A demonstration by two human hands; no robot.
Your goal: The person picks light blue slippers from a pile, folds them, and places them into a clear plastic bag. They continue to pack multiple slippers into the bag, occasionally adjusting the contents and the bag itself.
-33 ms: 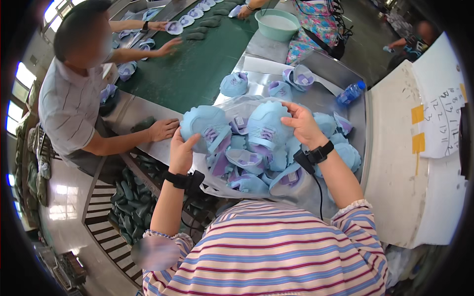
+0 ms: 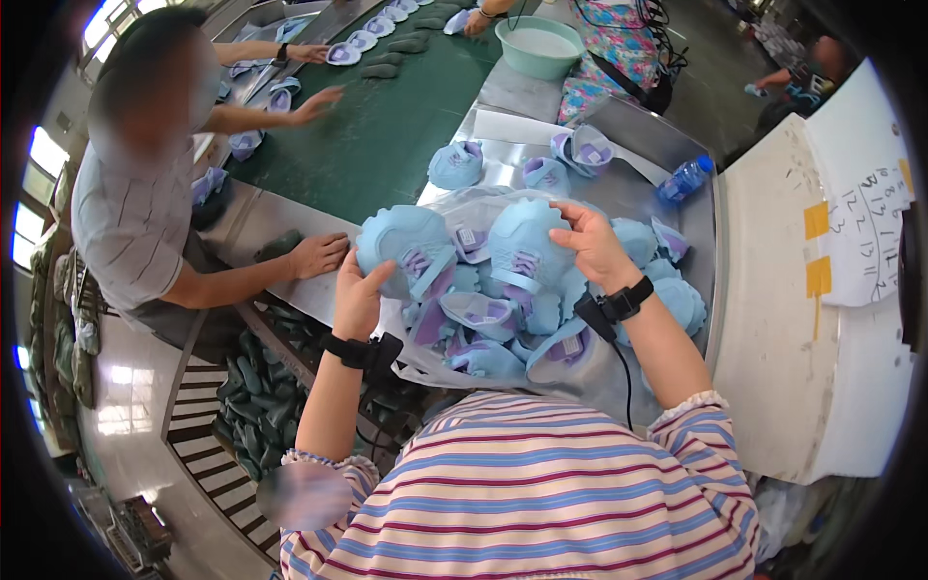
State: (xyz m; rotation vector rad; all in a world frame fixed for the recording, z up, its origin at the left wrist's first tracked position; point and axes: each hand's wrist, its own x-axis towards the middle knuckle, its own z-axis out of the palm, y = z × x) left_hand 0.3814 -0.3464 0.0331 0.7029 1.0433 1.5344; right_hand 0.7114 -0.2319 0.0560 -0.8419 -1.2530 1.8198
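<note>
While the left hand (image 2: 360,295) grasps one light blue shoe upper (image 2: 404,247), the right hand (image 2: 592,244) pinches another upper (image 2: 522,249). Both sit atop the clear bag of uppers (image 2: 503,319) on the metal surface (image 2: 619,184).

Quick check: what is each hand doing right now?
Left hand: holding a blue shoe.
Right hand: gripping another blue shoe.

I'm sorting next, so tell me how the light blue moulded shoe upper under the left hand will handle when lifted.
The light blue moulded shoe upper probably keeps its domed shape, as it stands rounded against the left hand. It looks light for its size: a thin hollow shell. Heaped on the clear plastic bag, it may slide off.
</note>
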